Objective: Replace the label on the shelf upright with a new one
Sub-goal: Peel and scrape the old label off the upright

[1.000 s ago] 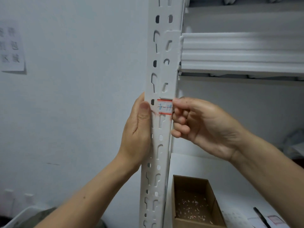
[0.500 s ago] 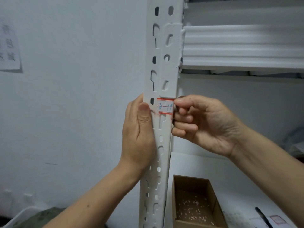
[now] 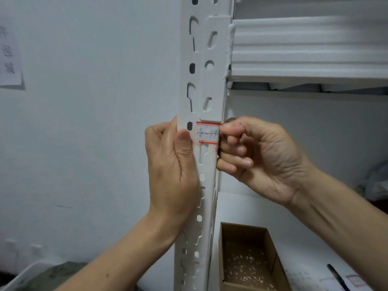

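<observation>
A white perforated shelf upright (image 3: 206, 66) runs down the middle of the view. A small white label (image 3: 207, 133) with red bars and blue handwriting is stuck on it just below a bracket plate. My left hand (image 3: 171, 164) wraps the upright from the left, its thumb pressed on the front beside the label's left edge, where pink residue shows. My right hand (image 3: 256, 156) is at the upright's right edge with fingers curled. Its thumb and index finger pinch the label's right end.
An open cardboard box (image 3: 249, 263) with paper scraps inside sits on the white lower shelf (image 3: 279, 219). A black pen (image 3: 337, 277) and a sheet of labels (image 3: 354, 280) lie at bottom right. White foam sheets (image 3: 310, 47) are stacked on the upper shelf. A bin (image 3: 23, 276) stands at bottom left.
The view has shifted slightly and both hands sit a touch lower on the upright. The right hand's fingertips stay at the label's right end; the label looks unchanged.
</observation>
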